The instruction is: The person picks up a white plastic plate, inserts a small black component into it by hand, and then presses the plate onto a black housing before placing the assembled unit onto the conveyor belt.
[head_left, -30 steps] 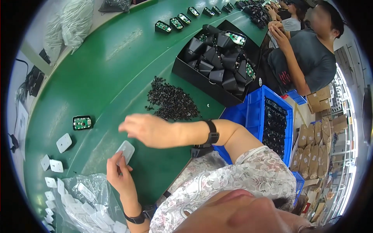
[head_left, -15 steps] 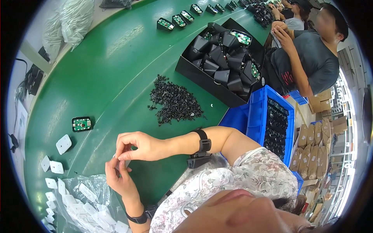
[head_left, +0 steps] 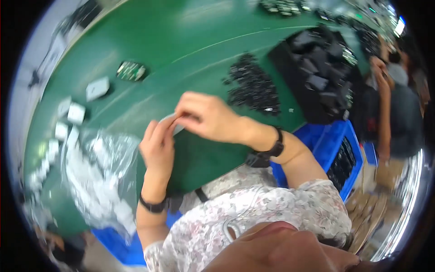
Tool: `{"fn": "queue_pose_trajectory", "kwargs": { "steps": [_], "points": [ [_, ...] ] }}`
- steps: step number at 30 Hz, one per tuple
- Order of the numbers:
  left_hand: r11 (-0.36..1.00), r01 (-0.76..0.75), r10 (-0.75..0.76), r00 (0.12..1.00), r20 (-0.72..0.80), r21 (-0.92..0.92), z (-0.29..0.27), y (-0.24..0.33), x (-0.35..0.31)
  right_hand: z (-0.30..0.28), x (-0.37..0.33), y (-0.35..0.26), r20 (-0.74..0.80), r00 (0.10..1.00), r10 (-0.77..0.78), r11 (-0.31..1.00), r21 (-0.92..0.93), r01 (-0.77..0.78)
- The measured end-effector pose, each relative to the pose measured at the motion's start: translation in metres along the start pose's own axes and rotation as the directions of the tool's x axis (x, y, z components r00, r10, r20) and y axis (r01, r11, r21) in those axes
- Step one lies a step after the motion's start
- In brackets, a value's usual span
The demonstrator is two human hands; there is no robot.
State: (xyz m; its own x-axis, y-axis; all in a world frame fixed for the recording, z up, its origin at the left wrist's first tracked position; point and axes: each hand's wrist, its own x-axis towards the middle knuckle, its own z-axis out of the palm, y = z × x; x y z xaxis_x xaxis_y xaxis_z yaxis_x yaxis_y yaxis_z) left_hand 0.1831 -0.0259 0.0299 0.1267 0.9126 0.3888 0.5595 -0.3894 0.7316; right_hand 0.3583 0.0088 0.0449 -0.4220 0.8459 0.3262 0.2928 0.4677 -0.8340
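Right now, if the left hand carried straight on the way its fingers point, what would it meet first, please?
The left hand points up and slightly right. Its fingertips already touch the small white part pinched with the right hand. Beyond those lies bare green table, though depth is hard to judge.

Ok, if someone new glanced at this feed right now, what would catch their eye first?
Probably the two hands meeting at the middle of the green table: the left hand and the right hand pinch a small pale flat piece between their fingertips. Next, the crinkled clear plastic bag of white parts at lower left, and the heap of small black parts just beyond the right hand.
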Motion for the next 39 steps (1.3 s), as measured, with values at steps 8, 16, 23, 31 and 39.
{"fn": "queue_pose_trajectory", "kwargs": {
  "steps": [8, 16, 23, 31, 39],
  "points": [
    [0.634, 0.339, -0.393, 0.915, 0.088, -0.696, 0.013, -0.005, -0.005, 0.002, 0.0, 0.005, -0.073, 0.995, 0.065, 0.998, 0.026, -0.063],
    [0.489, 0.444, -0.451, 0.865, 0.218, -0.75, 0.01, -0.006, -0.006, 0.013, -0.002, 0.012, -0.09, 0.996, -0.001, 1.0, -0.031, -0.001],
    [0.606, 0.236, -0.316, 0.948, 0.042, -0.759, 0.021, -0.005, -0.008, 0.013, -0.003, 0.009, -0.052, 0.982, 0.182, 0.968, 0.185, -0.17],
    [0.705, 0.213, -0.269, 0.963, 0.023, -0.677, 0.014, -0.01, -0.007, 0.016, -0.007, 0.01, -0.058, 0.991, 0.117, 0.992, 0.049, -0.114],
    [0.575, 0.283, -0.294, 0.947, 0.129, -0.767, 0.012, -0.009, -0.006, 0.001, 0.002, 0.009, -0.042, 0.998, 0.038, 0.999, -0.029, -0.039]
  ]
}}
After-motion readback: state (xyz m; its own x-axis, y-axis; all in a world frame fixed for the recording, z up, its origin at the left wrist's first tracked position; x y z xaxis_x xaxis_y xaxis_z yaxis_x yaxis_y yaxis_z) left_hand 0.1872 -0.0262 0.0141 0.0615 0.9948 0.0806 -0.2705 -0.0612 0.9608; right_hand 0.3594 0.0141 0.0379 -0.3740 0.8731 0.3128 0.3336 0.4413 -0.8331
